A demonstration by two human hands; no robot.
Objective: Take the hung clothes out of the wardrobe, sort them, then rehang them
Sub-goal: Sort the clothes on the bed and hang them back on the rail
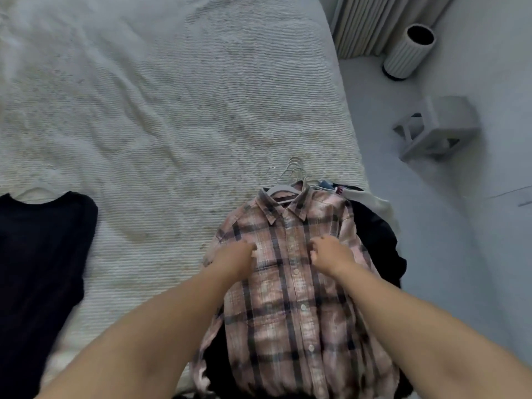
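A pink plaid shirt (290,289) on a white hanger (283,189) lies on top of a pile of hung clothes at the bed's right edge. Dark garments (374,240) show beneath it, and several wire hooks (293,169) stick out at the top. My left hand (239,256) and my right hand (328,250) both rest on the shirt's chest, fingers curled into the fabric on either side of the button line. A black garment (40,269) on a pale hanger lies apart at the left of the bed.
The bed (172,110) has a white textured cover. On the grey floor to the right stand a white ribbed cylinder (408,51) and a small grey stool-like object (437,128). Curtains (374,21) hang at the top right.
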